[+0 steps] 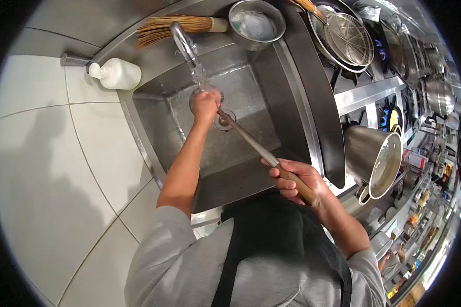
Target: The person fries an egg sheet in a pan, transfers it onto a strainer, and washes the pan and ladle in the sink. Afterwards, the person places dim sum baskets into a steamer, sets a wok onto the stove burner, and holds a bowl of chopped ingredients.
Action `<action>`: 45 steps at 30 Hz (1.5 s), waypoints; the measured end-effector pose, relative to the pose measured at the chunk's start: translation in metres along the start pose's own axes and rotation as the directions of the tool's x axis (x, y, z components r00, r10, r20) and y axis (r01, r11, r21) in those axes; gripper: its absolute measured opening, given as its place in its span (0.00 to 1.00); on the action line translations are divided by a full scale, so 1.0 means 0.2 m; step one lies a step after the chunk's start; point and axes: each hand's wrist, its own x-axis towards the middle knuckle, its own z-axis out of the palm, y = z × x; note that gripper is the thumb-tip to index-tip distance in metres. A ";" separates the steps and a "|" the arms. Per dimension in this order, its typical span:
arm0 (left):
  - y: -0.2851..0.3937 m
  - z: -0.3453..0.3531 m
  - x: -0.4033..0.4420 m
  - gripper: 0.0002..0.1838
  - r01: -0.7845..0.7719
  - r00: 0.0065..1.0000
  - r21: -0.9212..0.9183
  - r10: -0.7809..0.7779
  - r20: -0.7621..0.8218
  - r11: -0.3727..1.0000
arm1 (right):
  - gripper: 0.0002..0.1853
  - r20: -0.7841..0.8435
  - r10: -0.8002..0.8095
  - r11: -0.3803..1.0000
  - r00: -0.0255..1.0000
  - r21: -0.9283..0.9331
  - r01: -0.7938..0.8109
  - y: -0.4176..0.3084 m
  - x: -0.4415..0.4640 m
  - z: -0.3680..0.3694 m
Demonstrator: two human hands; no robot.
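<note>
My right hand is wrapped around the wooden grip of a long-handled ladle, whose metal shaft slants down into the steel sink. At its far end, my left hand is closed on the ladle's head, under water running from the faucet. Only part of a rounded rim shows beside the left hand; the rest of the head is hidden by fingers and splashing. Just below that hand lies the drain.
A straw brush and a steel pot with suds sit behind the sink. A white pump bottle stands at the left corner. To the right are a stove with lit burners, a wire skimmer and a large pot.
</note>
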 end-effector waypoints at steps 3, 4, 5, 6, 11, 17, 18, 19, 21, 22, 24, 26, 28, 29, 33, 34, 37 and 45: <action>-0.14 -0.06 0.21 0.05 -0.195 0.974 -0.021 0.192 -0.117 0.980 | 0.24 -0.128 -0.076 0.953 0.989 -0.302 0.035 -0.02 0.00 0.08; -0.08 -0.09 0.25 0.05 -0.455 0.846 0.372 0.523 -0.105 0.809 | 0.25 -0.138 -0.136 0.805 0.981 -0.593 0.028 -0.02 -0.02 0.11; -0.04 -0.11 0.28 0.07 -0.409 0.878 0.158 0.434 -0.200 0.899 | 0.25 -0.126 -0.195 0.573 0.973 -0.820 0.008 -0.02 -0.04 0.14; 0.16 -0.09 0.21 0.09 -0.352 0.908 -0.068 0.323 -0.267 0.933 | 0.26 -0.096 -0.250 0.284 0.963 -0.959 -0.022 -0.02 -0.05 0.16; 0.42 0.10 -0.23 0.11 -0.759 0.651 0.422 0.571 0.499 0.497 | 0.19 0.014 -0.371 0.264 0.928 -0.957 0.120 0.01 -0.10 0.18; 0.36 0.09 -0.30 0.11 -0.832 0.454 0.511 0.796 0.401 0.218 | 0.11 0.118 -0.204 0.242 0.972 -0.956 0.167 -0.25 0.05 0.30; 0.29 0.01 -0.19 0.09 -0.799 0.479 0.571 0.774 0.415 0.188 | 0.09 0.087 -0.167 0.309 0.982 -0.941 0.136 -0.32 0.12 0.33; 0.25 -0.06 -0.09 0.08 -0.766 0.498 0.625 0.754 0.428 0.151 | 0.08 -0.068 -0.104 0.540 0.992 -0.841 -0.001 -0.37 0.16 0.43; 0.35 -0.04 -0.08 0.08 -0.603 0.758 0.602 0.610 0.229 0.523 | 0.07 -0.016 -0.188 -0.059 0.982 -0.998 -0.027 -0.42 0.14 0.63; 0.40 -0.03 -0.09 0.08 -0.471 0.862 0.564 0.491 0.130 0.678 | 0.07 0.105 -0.088 -0.488 0.991 -0.872 0.049 -0.42 0.12 0.63; 0.56 0.01 -0.14 0.13 -0.424 0.830 0.635 0.558 -0.013 0.646 | 0.07 0.162 0.201 -0.967 0.966 -0.124 0.222 -0.38 0.07 0.64; 0.63 0.02 -0.08 0.22 -0.464 0.725 0.641 0.678 -0.122 0.611 | 0.16 0.297 -0.038 -0.924 0.954 -0.374 0.080 -0.26 -0.08 0.42; 0.60 -0.11 0.14 0.30 -0.565 0.775 0.345 0.625 -0.088 0.749 | 0.27 0.391 -0.403 -0.695 0.828 -0.719 0.001 -0.10 -0.26 0.09; 0.62 -0.17 0.19 0.34 -0.473 0.880 0.059 0.475 -0.014 0.879 | 0.29 0.430 -0.415 -0.700 0.802 -0.714 0.021 -0.03 -0.38 -0.06; 0.65 -0.23 0.21 0.37 -0.345 0.931 0.208 0.307 0.197 0.915 | 0.32 0.348 -0.473 -0.656 0.810 -0.752 -0.060 0.19 -0.72 -0.63; 0.67 -0.20 0.23 0.39 -0.341 0.937 0.628 0.308 0.166 0.700 | 0.27 0.192 -0.571 -0.588 0.798 -0.774 -0.235 0.27 -0.75 -0.80; 0.57 -0.10 0.22 0.44 -0.382 0.922 0.666 0.315 0.226 0.641 | 0.14 -0.255 -0.559 -0.389 0.789 -0.759 -0.522 0.39 -0.75 -1.20; 0.63 0.02 -0.05 0.36 -0.469 0.867 0.870 0.270 0.419 0.152 | 0.14 0.230 -0.757 -0.479 0.612 -0.832 -0.280 0.57 -1.07 -1.42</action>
